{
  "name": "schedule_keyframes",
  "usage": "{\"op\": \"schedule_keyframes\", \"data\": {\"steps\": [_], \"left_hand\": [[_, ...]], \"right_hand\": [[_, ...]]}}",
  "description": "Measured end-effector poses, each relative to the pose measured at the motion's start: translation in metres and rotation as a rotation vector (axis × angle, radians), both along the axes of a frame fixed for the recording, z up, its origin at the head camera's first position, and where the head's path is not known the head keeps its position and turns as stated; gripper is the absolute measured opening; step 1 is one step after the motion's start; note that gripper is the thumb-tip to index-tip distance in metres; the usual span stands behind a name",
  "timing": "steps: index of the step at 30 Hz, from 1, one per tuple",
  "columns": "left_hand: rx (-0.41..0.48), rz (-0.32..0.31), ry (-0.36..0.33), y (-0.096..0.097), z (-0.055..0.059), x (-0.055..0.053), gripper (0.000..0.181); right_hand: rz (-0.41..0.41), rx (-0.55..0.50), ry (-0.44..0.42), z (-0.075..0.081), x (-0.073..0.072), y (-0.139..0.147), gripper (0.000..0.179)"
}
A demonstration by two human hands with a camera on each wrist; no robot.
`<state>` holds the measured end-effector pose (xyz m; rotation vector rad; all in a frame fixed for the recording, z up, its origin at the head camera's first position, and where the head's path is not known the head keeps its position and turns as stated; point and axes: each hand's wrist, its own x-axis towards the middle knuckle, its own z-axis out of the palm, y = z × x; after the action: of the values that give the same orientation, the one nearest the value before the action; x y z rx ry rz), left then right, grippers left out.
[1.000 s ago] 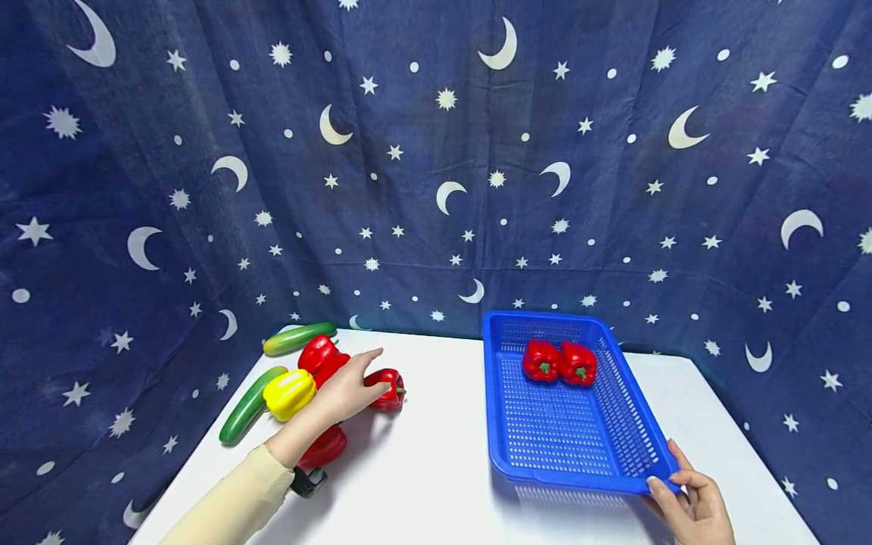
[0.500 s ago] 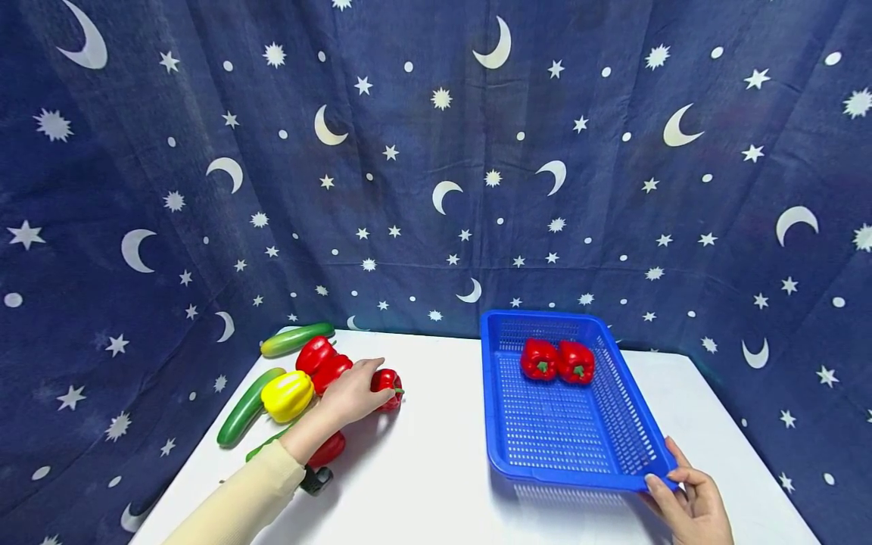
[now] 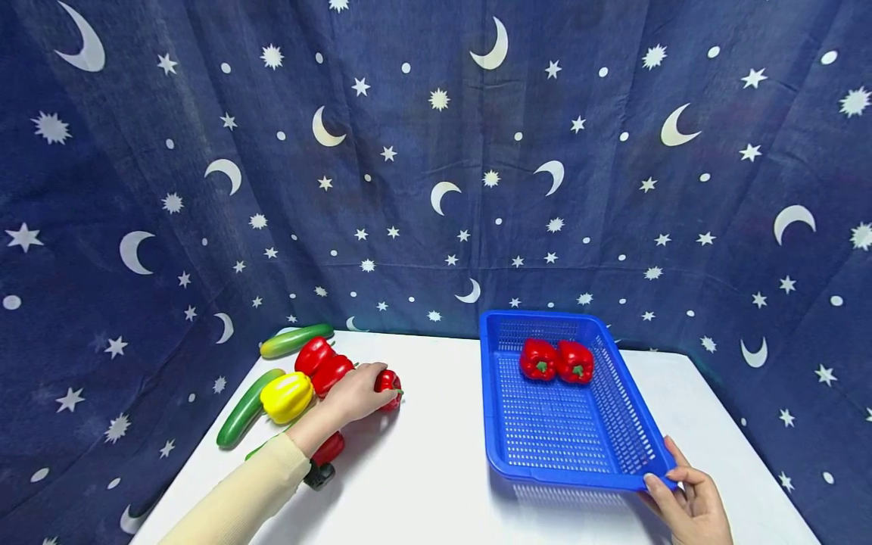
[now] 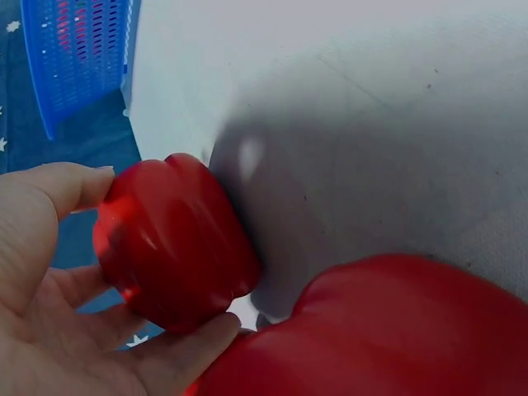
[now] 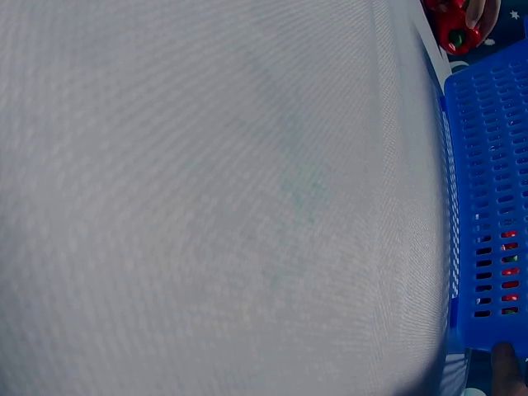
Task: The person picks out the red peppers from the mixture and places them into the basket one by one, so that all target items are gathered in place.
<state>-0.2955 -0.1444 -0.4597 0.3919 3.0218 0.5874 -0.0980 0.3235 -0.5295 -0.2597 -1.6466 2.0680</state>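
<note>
My left hand point(image 3: 358, 393) has its thumb and fingers around a red bell pepper point(image 3: 388, 389) on the white table. In the left wrist view the thumb lies on one side of this bell pepper point(image 4: 173, 239) and the fingers on the other. Another red pepper point(image 4: 396, 330) sits close beside the fingers. At the right, my right hand point(image 3: 691, 499) pinches the near right corner of a blue plastic basket point(image 3: 500, 424), which looks slightly raised at its near end. Two red bell peppers point(image 3: 557, 361) lie side by side at the basket's far end.
Around the left hand lie a yellow bell pepper point(image 3: 287, 397), more red peppers point(image 3: 315, 355), a green cucumber point(image 3: 248, 409) and a yellow-green one point(image 3: 296, 341). A dark object point(image 3: 319, 475), partly hidden by the sleeve, lies nearer. A blue curtain point(image 3: 436, 151) stands behind the table.
My left hand has come down and slightly right, and its thumb and fingers have closed in on the red bell pepper. The right hand still holds the basket corner.
</note>
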Motion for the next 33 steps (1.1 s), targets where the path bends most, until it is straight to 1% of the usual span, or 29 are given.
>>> {"op": "schedule_keyframes", "data": {"steps": [1,5,7,11,12,14,19,21,24,30,33], "left_hand": [[0.007,-0.006,-0.004,-0.0001,-0.0003,-0.0003,0.06],[0.046,-0.047,-0.026,-0.0006,-0.0016,-0.0013,0.06],[0.068,-0.069,-0.048,-0.0004,-0.0025,-0.0018,0.061],[0.077,-0.123,-0.092,0.0005,-0.0026,-0.0023,0.062],[0.075,-0.143,-0.1,0.0007,-0.0029,-0.0023,0.062],[0.076,-0.202,-0.108,0.0009,-0.0029,-0.0018,0.061],[0.124,-0.359,-0.164,0.0021,-0.004,0.0011,0.058],[0.135,-0.394,-0.188,0.0029,-0.0045,0.0024,0.059],[0.132,-0.408,-0.198,0.0042,-0.0048,0.0035,0.061],[0.089,-0.384,-0.173,0.0048,-0.0054,0.0054,0.064],[0.087,-0.384,-0.175,0.0042,-0.0053,0.0067,0.067]], "right_hand": [[0.0,0.003,0.001,0.0001,0.0,0.0,0.024],[0.021,-0.023,0.05,0.0002,-0.0003,0.0009,0.024],[0.026,-0.038,0.061,0.0007,-0.0004,0.001,0.024],[0.007,-0.025,0.012,0.0023,-0.0007,0.0016,0.025],[0.001,-0.021,0.001,0.0026,-0.0007,0.0016,0.025],[0.005,-0.022,0.0,0.0026,-0.0005,0.0017,0.025],[0.026,-0.051,0.046,0.0009,0.0003,0.001,0.025],[0.022,-0.056,0.047,0.0004,0.0003,0.0008,0.024],[0.02,-0.049,0.033,0.0001,0.0002,0.0003,0.024],[0.015,-0.024,0.018,0.0009,0.0003,0.0,0.024],[0.015,-0.027,0.022,-0.0003,0.0003,0.0005,0.024]]}}
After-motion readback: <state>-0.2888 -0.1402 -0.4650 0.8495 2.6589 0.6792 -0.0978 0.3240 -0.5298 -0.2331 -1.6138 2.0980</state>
